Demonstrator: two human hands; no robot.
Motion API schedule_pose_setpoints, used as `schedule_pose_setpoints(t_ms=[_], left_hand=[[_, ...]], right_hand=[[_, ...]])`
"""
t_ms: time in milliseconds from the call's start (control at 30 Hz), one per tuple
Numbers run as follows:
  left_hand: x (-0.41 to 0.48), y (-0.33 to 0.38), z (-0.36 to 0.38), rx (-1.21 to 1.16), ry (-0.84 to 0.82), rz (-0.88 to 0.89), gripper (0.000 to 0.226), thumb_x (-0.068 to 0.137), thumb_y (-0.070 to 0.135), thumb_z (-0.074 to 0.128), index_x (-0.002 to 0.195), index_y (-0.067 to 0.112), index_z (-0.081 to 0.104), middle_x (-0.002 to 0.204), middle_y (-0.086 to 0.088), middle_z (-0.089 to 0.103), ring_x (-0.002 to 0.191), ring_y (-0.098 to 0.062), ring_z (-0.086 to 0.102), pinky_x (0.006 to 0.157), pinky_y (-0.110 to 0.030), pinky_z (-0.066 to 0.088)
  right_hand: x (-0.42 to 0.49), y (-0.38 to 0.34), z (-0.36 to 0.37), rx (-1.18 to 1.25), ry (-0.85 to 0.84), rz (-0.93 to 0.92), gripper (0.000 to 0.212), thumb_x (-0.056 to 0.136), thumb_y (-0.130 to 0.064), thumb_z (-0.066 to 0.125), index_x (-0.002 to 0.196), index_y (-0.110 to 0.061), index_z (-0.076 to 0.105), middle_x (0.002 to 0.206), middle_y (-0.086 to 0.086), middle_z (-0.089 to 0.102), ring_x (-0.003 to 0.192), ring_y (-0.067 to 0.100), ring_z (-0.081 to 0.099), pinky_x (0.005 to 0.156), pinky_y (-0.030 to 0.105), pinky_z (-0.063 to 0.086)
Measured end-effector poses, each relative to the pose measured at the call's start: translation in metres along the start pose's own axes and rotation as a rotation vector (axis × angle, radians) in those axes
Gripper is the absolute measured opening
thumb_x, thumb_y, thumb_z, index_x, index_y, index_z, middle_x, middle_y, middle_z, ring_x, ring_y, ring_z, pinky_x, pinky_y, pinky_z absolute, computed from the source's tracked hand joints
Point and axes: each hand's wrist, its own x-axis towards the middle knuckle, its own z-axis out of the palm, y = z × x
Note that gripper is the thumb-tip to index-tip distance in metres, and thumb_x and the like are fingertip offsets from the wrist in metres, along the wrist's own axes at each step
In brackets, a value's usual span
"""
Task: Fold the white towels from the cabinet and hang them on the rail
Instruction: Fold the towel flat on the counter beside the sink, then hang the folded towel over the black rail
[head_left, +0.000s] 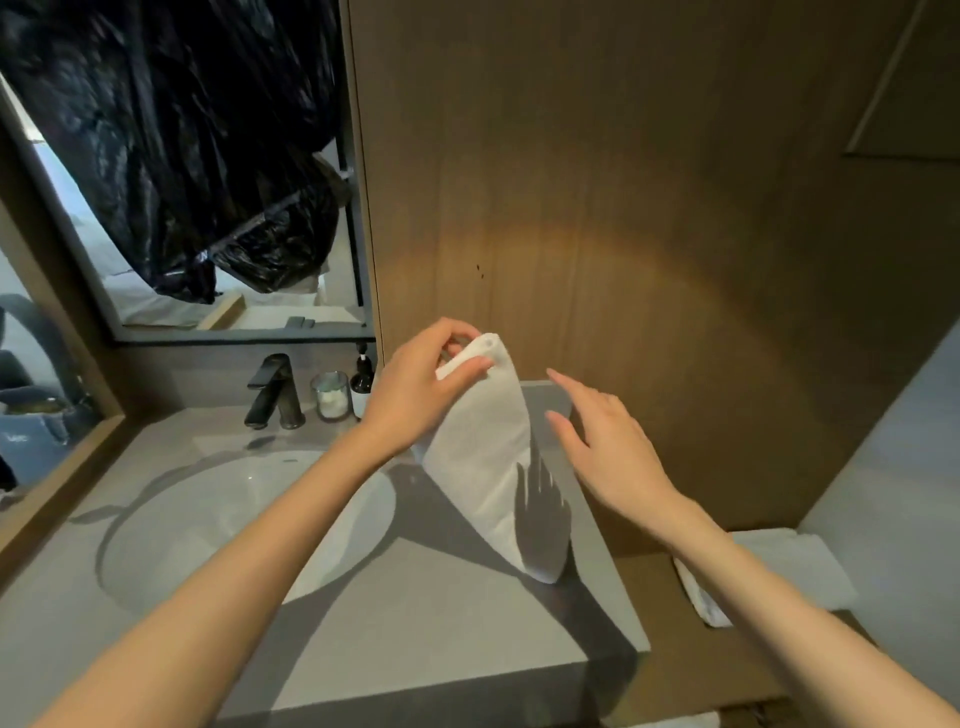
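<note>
**Your arms and hands: bare to the frame's edge**

Your left forearm (234, 561) comes in from 7 o'clock and your right forearm (779, 597) from 4 o'clock. Both are bare along every part that shows, slim and narrowing to the wrist. Your left hand (421, 384) and right hand (608, 441) are bare too, with long, slender fingers. Nails show at the right fingertips, too small to tell their finish.

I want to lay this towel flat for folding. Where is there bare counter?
Bare countertop runs along the near edge in front of the sink basin, and right of the basin under the white towel that the left hand pinches. The back edge is crowded: faucet, glass jar, pump bottle. The right hand is open beside the towel.
</note>
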Motion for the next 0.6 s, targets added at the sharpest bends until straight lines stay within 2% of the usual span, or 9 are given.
schedule_pose_setpoints(t_ms=[67,133,200,267,367,500,600], left_hand=[[0.013,0.037,-0.011,0.035,-0.057,0.154,0.021,0.088,0.041,0.062,0.105,0.029,0.060,0.095,0.017,0.061,0.086,-0.002,0.057,0.070,-0.022,0.046],[0.025,0.070,-0.021,0.059,-0.124,0.296,0.021,0.090,0.042,0.061,0.105,0.027,0.061,0.096,0.015,0.062,0.086,-0.007,0.059,0.069,-0.019,0.044],[0.036,0.097,-0.029,0.089,-0.152,0.396,0.021,0.091,0.043,0.060,0.105,0.027,0.061,0.095,0.015,0.062,0.085,-0.008,0.059,0.068,-0.018,0.042],[0.044,0.120,-0.037,0.109,-0.131,0.474,0.020,0.091,0.045,0.059,0.104,0.029,0.060,0.093,0.014,0.062,0.084,-0.010,0.059,0.067,-0.027,0.046],[0.054,0.152,-0.048,0.108,-0.097,0.556,0.020,0.090,0.045,0.060,0.104,0.030,0.060,0.089,0.012,0.062,0.082,-0.013,0.059,0.068,-0.037,0.049],[0.071,0.193,-0.060,0.082,-0.071,0.628,0.024,0.089,0.048,0.061,0.105,0.029,0.060,0.090,0.006,0.064,0.079,-0.018,0.060,0.067,-0.044,0.049],[0.085,0.226,-0.064,0.073,-0.020,0.640,0.029,0.086,0.051,0.062,0.105,0.029,0.061,0.087,0.007,0.064,0.073,-0.015,0.058,0.063,-0.040,0.048]], right_hand=[[0.004,-0.014,-0.024,0.064,0.047,0.001,0.054,0.097,-0.051,0.042,0.148,-0.038,0.029,0.152,-0.013,0.036,0.139,0.014,0.034,0.112,0.046,0.035],[0.005,-0.026,-0.047,0.125,0.077,-0.006,0.057,0.093,-0.059,0.042,0.145,-0.040,0.032,0.150,-0.014,0.038,0.136,0.013,0.038,0.110,0.045,0.038],[0.005,-0.035,-0.070,0.198,0.104,-0.022,0.051,0.092,-0.056,0.045,0.139,-0.037,0.039,0.142,-0.015,0.047,0.124,0.008,0.047,0.103,0.035,0.044],[0.002,-0.042,-0.093,0.305,0.142,-0.039,0.036,0.094,-0.046,0.052,0.127,-0.033,0.048,0.125,-0.019,0.056,0.108,-0.001,0.055,0.091,0.019,0.048],[-0.002,-0.051,-0.125,0.361,0.254,-0.084,0.017,0.094,-0.035,0.058,0.109,-0.028,0.055,0.102,-0.022,0.059,0.092,-0.007,0.058,0.071,0.008,0.049],[-0.002,-0.061,-0.171,0.347,0.333,-0.146,0.013,0.095,-0.033,0.058,0.105,-0.025,0.055,0.099,-0.018,0.060,0.090,-0.003,0.060,0.067,0.007,0.048],[0.001,-0.065,-0.207,0.323,0.365,-0.184,0.013,0.095,-0.033,0.057,0.104,-0.024,0.054,0.101,-0.014,0.062,0.092,0.003,0.061,0.070,0.012,0.049]])
